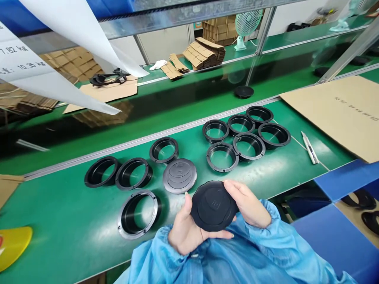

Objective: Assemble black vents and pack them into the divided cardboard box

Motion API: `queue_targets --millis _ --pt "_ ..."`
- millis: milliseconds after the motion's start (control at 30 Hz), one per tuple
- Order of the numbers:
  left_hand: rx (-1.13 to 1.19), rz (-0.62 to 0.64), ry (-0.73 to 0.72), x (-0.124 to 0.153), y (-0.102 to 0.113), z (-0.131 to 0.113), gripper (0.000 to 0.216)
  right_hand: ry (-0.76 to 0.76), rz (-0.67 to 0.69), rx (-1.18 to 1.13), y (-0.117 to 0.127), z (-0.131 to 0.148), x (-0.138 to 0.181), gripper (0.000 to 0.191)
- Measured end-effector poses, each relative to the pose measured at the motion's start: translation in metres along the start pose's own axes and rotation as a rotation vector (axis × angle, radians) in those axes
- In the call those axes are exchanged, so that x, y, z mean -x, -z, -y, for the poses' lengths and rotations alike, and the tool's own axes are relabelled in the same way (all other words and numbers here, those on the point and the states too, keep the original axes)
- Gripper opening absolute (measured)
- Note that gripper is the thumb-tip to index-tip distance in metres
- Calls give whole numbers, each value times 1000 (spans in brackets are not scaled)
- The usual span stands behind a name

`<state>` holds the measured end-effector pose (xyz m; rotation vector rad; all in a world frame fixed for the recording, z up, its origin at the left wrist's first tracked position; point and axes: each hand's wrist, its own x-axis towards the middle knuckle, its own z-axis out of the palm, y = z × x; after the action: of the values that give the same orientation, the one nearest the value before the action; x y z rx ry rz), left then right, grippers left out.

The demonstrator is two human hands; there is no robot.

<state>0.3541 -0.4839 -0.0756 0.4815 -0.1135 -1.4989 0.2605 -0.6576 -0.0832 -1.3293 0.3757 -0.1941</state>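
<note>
Between my two hands I hold a round black vent cover [213, 206], its face with the curved slats turned up. My left hand [189, 227] supports it from the left and beneath, thumb at its edge. My right hand [248, 204] grips its upper right rim, with most of the fingers hidden behind it. Just beyond lies another round vent cover [179, 176], looking greyer under the light. A black flanged ring [123, 225] lies left of my left hand. Several more such rings stand farther left and in a cluster of black rings [222, 170] at the back right.
A utility knife [310, 148] lies on the green bench [74, 221] at the right, near a cardboard sheet [334, 114]. Blue boxes [331, 236] stand below the right edge. Paper sheets [68, 85] hang at upper left. A black disc [244, 92] lies beyond the metal rail.
</note>
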Motion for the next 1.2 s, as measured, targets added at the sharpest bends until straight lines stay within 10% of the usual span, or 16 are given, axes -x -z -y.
queue_targets --millis 333,1000,1200 --pt "149 61 -194 -4 -1 -1 71 620 -157 596 -10 -11 2 28" --pt "70 -39 -286 -4 4 8 76 509 -19 425 -18 1 -4 26" --pt "48 -84 -286 -4 -3 3 79 244 -384 -154 -15 -15 -7 19"
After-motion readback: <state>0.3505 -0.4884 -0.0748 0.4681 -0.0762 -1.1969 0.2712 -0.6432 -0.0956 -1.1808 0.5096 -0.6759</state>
